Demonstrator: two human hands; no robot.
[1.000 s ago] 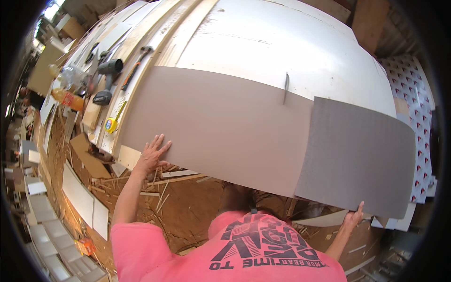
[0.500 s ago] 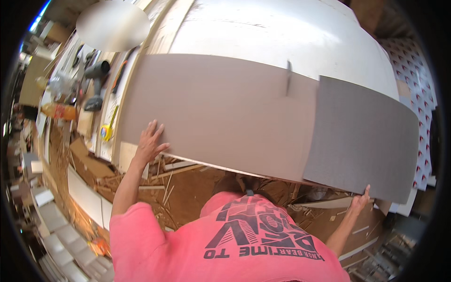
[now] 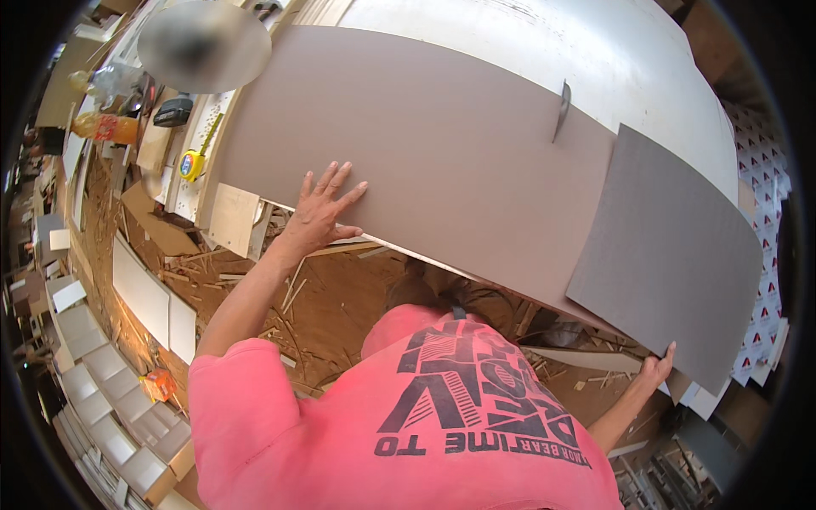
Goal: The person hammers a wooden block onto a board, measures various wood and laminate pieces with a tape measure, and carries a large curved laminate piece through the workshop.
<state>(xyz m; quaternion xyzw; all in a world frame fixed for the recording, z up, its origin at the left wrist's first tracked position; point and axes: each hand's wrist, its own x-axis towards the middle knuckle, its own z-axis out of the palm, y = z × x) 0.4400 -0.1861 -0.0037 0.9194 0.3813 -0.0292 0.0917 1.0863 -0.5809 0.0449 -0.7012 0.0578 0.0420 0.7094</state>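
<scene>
My left hand (image 3: 323, 208) lies with spread fingers on a large brown panel (image 3: 433, 144), near its front edge; the thumb rests along that edge. Over the panel's right end sits a smaller dark grey sheet (image 3: 671, 246). My right hand (image 3: 654, 370) is at the sheet's near corner, one finger over the edge and the other fingers curled below, largely hidden. A thin dark curved piece (image 3: 562, 110) shows at the panel's far edge, its kind unclear.
Beneath the brown panel spreads a white board (image 3: 544, 38). At left are a yellow tape measure (image 3: 192, 164), a drill battery (image 3: 174, 110) and an orange bottle (image 3: 106, 127). Wood scraps (image 3: 293, 293) litter the floor; white box-like compartments (image 3: 110, 408) stand lower left. A blurred oval hides the upper left.
My left hand has shifted right along the brown panel's front edge. The view has turned, so panel and sheet sit more slanted. My right hand stays at the grey sheet's near corner.
</scene>
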